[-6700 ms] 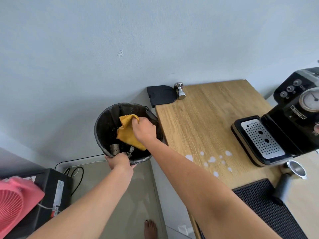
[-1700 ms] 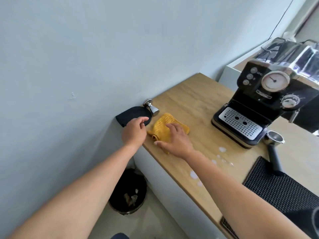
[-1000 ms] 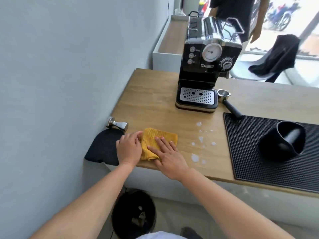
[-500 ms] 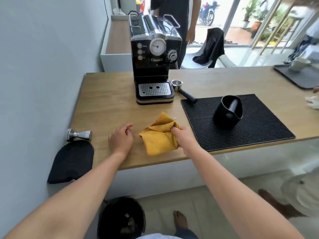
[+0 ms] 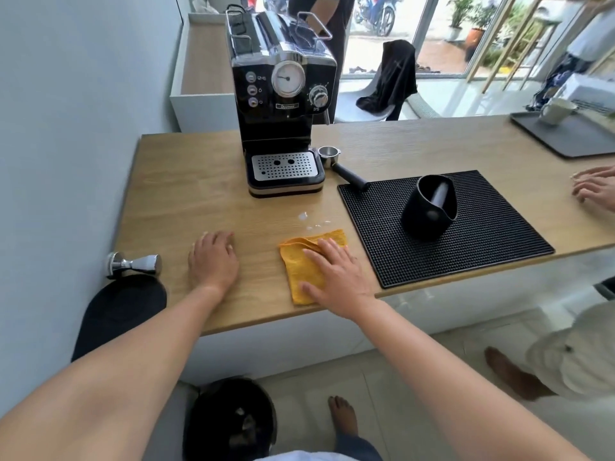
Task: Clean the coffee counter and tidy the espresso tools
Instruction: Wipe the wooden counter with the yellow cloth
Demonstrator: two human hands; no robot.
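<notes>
A folded yellow cloth (image 5: 301, 266) lies flat on the wooden counter (image 5: 186, 194), and my right hand (image 5: 336, 274) presses down on it with fingers spread. My left hand (image 5: 213, 257) rests palm down on the bare wood to the left. A few white droplets (image 5: 311, 221) sit just beyond the cloth. A steel tamper (image 5: 134, 263) lies on its side at the left edge, beside a black tamping mat (image 5: 123, 304) that overhangs the corner. A portafilter (image 5: 339, 164) lies right of the black espresso machine (image 5: 283, 104).
A black ribbed mat (image 5: 482, 247) holds a black knock box (image 5: 429, 207). A black bin (image 5: 229, 424) stands on the floor below the counter. Another person's hands (image 5: 595, 188) rest at the right edge, near a dark tray (image 5: 572, 141) with a cup.
The cloth has gone from bunched in my right hand to spread flat under my palm, closer to the front edge. My left hand has stayed on the wood. Fewer droplets show.
</notes>
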